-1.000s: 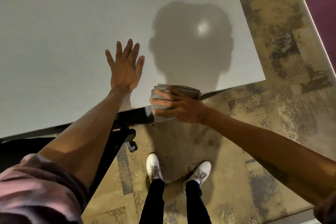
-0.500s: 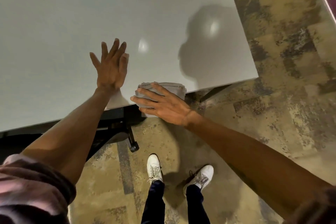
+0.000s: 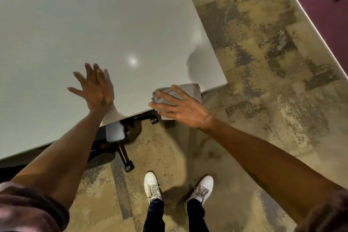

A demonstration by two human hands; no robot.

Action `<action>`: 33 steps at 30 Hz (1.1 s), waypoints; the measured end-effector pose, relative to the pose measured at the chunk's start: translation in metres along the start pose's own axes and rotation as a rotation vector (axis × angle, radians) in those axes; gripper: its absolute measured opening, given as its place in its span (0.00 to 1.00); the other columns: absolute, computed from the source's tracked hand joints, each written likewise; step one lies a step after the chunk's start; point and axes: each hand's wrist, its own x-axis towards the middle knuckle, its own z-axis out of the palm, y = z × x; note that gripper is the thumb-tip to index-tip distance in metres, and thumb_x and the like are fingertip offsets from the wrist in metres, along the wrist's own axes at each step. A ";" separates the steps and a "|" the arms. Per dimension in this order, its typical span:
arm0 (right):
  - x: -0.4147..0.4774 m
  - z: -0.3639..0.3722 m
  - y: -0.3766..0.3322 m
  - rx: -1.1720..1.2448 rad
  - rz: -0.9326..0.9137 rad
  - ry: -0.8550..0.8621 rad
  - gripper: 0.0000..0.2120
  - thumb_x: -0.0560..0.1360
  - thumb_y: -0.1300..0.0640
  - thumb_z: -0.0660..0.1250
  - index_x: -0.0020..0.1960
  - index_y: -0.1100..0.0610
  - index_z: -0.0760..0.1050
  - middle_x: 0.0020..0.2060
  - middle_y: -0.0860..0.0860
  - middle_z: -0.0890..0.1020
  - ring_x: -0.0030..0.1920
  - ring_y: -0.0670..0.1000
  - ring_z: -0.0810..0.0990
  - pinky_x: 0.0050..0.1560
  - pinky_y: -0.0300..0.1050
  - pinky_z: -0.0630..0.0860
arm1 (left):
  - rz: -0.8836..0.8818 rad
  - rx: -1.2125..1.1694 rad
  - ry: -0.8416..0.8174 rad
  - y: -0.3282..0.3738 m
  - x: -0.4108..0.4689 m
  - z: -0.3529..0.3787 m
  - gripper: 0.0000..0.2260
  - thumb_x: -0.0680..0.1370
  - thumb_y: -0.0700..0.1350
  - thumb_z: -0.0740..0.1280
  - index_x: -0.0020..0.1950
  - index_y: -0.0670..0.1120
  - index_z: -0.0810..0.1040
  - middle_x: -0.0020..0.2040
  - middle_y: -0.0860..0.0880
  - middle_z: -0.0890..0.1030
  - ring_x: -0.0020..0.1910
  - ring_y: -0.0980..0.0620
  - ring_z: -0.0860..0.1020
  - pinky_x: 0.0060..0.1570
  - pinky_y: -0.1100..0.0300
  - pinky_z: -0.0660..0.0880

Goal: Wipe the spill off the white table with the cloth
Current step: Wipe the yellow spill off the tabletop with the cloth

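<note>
While the right hand point(image 3: 180, 108) presses the folded grey cloth point(image 3: 189, 89) at the near edge of the glossy white worktop point(image 3: 94, 15), beside its corner, grip wide with fingers straight, flat even pressure seems best. Its partner, the left hand point(image 3: 98, 90), spreads open above the surface. No spill shows; mottled tan carpet point(image 3: 263, 62), maroon wall point(image 3: 320, 5) beyond.

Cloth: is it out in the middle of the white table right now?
No, the folded cloth lies at the near edge of the table, by its corner, partly overhanging, under the right hand.

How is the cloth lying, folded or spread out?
Folded: the cloth shows stacked layers in a compact pad under the right hand at the white table's edge.
</note>
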 end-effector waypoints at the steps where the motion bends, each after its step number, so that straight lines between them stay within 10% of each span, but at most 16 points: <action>1: -0.006 0.002 0.005 -0.024 0.009 0.005 0.28 0.83 0.63 0.30 0.80 0.51 0.49 0.80 0.47 0.55 0.79 0.55 0.54 0.76 0.65 0.56 | -0.005 -0.001 -0.006 0.003 -0.003 0.002 0.26 0.85 0.54 0.44 0.83 0.50 0.61 0.85 0.51 0.52 0.84 0.42 0.48 0.72 0.25 0.41; 6: -0.039 0.010 0.033 -0.064 0.058 0.075 0.28 0.83 0.61 0.55 0.80 0.50 0.50 0.79 0.47 0.56 0.79 0.53 0.54 0.78 0.61 0.51 | -0.093 -0.003 0.000 0.006 0.006 0.013 0.24 0.87 0.57 0.47 0.80 0.47 0.61 0.82 0.49 0.58 0.82 0.34 0.53 0.67 0.17 0.50; 24: -0.155 0.009 0.098 -0.028 0.364 0.029 0.21 0.76 0.61 0.64 0.67 0.48 0.72 0.79 0.50 0.59 0.78 0.62 0.56 0.72 0.73 0.57 | -0.076 0.064 0.090 0.004 0.014 0.016 0.21 0.86 0.58 0.52 0.73 0.47 0.67 0.76 0.47 0.65 0.77 0.35 0.61 0.63 0.17 0.54; 28: -0.168 0.007 0.100 0.212 0.733 0.075 0.24 0.76 0.60 0.68 0.70 0.49 0.71 0.77 0.52 0.63 0.76 0.61 0.60 0.70 0.72 0.62 | -0.074 0.030 0.096 0.006 0.012 0.011 0.21 0.86 0.57 0.51 0.73 0.46 0.67 0.76 0.47 0.66 0.77 0.36 0.62 0.64 0.18 0.53; 33: -0.154 -0.024 0.125 1.367 1.617 0.853 0.15 0.77 0.65 0.61 0.55 0.52 0.82 0.46 0.48 0.85 0.48 0.48 0.85 0.51 0.43 0.82 | -0.066 0.058 0.076 0.006 0.010 0.008 0.22 0.86 0.58 0.51 0.74 0.47 0.66 0.77 0.48 0.64 0.78 0.37 0.60 0.64 0.19 0.55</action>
